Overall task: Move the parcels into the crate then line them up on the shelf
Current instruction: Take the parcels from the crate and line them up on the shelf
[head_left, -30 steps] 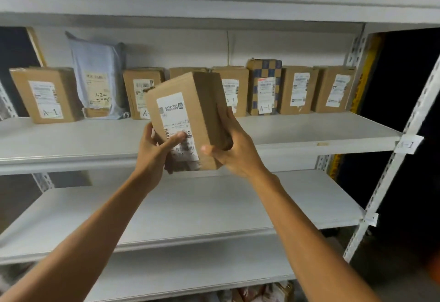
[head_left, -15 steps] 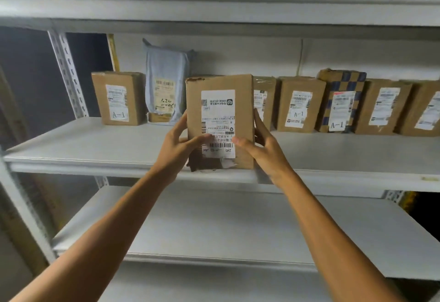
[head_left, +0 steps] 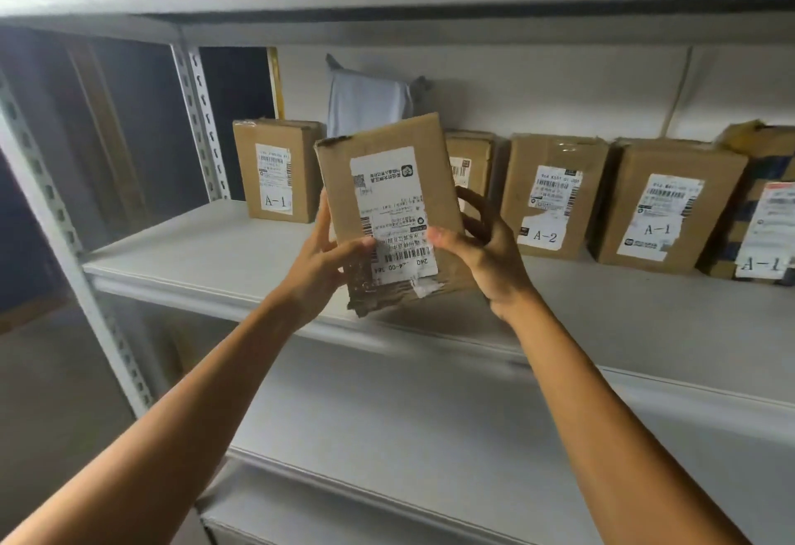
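Both hands, left hand [head_left: 316,263] and right hand [head_left: 482,252], grip a brown cardboard parcel with a white label [head_left: 389,209], fingers curled round its edges. It is tilted above the white metal shelf [head_left: 193,256], before the standing parcels.

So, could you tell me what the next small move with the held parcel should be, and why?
Probably carry the parcel leftward and stand it upright on the shelf beside the leftmost A-1 box. The left hand and right hand grip it tilted in front of the row; boxes to its right stand close together, while bare board shows at the left end.
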### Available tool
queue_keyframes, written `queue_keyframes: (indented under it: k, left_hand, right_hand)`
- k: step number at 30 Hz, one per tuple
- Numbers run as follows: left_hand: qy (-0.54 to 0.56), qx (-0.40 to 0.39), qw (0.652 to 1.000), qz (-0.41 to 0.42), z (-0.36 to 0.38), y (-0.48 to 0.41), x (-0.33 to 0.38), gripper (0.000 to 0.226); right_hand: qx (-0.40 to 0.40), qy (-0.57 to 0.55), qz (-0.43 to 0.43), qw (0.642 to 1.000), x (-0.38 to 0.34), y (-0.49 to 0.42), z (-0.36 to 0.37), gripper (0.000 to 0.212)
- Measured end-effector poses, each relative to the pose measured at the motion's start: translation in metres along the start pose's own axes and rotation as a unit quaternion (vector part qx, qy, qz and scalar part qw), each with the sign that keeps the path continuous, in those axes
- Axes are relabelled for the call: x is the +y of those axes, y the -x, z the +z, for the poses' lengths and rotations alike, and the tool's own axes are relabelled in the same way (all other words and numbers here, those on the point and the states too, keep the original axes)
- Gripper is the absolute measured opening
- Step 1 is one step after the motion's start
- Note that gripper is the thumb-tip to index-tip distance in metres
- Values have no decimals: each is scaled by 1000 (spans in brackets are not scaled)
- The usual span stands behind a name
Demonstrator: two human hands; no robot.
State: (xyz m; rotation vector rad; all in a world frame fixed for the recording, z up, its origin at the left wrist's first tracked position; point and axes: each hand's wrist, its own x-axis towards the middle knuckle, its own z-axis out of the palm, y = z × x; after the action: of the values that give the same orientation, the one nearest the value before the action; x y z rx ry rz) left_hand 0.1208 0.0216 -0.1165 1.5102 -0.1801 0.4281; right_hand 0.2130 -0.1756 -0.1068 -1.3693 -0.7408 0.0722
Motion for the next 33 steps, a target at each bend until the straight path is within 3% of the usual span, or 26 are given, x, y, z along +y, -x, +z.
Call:
queue_keyframes:
  k: [3,6,9,11,13,16,18,20,24,28,33]
  left_hand:
    - [38,68,997,6,-10,-7,4,96]
    - [44,130,990,8,-18,-15,11,100]
    - [79,186,979,8,-29,-21,10,95]
    - [115,209,971,12,-38,-26,9,88]
    - [165,223,961,16,-44,-30,4,87]
    - [231,234,944,12,-49,-33,-5,91]
    - [254,224,941,-1,-61,-32,-9,96]
    - [257,182,949,-13,-87,-33,-9,99]
    - [217,146,965,-19,-155,-39,-5,96]
    - [53,113,992,-24,-198,-49,0,83]
    - [-102,150,983,37,-221,-53,6,97]
  right_hand:
    - [-6,-13,12,1000,6,-16,9,69]
    - [45,1,40,998,10,-29,22,75]
    - [72,35,89,993,9,-42,40,62]
    - [49,2,143,988,10,-46,56,56]
    - [8,-53,172,984,13,-43,80,53]
    - [-23,-65,162,984,24,-46,121,67]
    - [3,-88,141,986,29,-52,139,56]
    - [35,-131,130,982,35,-58,147,60]
    - [65,-127,94,985,45,-71,155,66]
    - [80,-66,43,994,56,-84,163,71]
    - [102,47,-2,994,61,-102,175,78]
